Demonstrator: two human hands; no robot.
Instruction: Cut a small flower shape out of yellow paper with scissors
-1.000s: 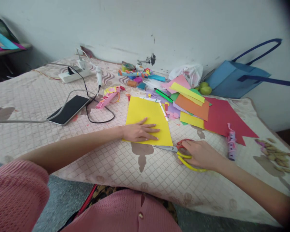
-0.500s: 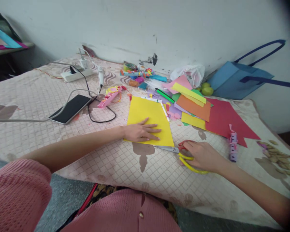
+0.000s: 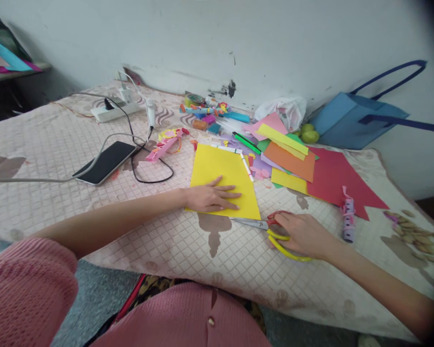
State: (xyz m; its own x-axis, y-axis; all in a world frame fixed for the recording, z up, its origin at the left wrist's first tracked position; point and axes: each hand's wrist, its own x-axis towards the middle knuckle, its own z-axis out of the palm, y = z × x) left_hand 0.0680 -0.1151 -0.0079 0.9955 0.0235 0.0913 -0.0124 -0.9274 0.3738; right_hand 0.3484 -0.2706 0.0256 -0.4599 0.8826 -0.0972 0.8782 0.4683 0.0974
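My left hand (image 3: 211,196) lies flat with its fingers spread on a yellow sheet of paper (image 3: 220,166), pressing it on the quilted cloth. Closed around the red and yellow handles of a pair of scissors (image 3: 251,222) is my right hand (image 3: 300,233). The blades rest along the near edge of the yellow sheet, pointing left; I cannot tell whether they touch it. Two white markers (image 3: 246,167) lie at the sheet's far and right edges.
Coloured paper pieces (image 3: 289,159) are piled behind on the right, over a red sheet (image 3: 342,180). A purple paper roll (image 3: 348,220) lies right of my hand. On the left are a tablet (image 3: 106,163), cables and a power strip (image 3: 112,112). A blue bag (image 3: 358,118) stands by the wall.
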